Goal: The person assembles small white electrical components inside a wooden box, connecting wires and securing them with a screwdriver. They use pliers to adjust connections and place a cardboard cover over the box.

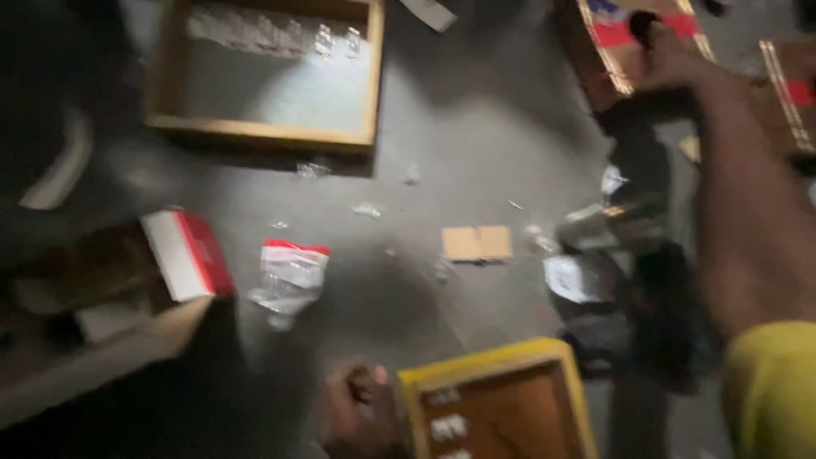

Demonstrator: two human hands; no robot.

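Our left hand [357, 408] grips the yellow-rimmed tray [497, 408] at its left edge; our right hand [671, 55], far off, clasps a dark object [643, 25].

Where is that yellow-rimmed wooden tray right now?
The yellow-rimmed tray sits at the bottom centre of the head view, on the grey floor, with the left hand against its left edge.

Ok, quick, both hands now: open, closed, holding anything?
Left hand: fist closed beside the yellow tray; contents cannot be told.
Right hand: reaching to the carton; grip too blurred.
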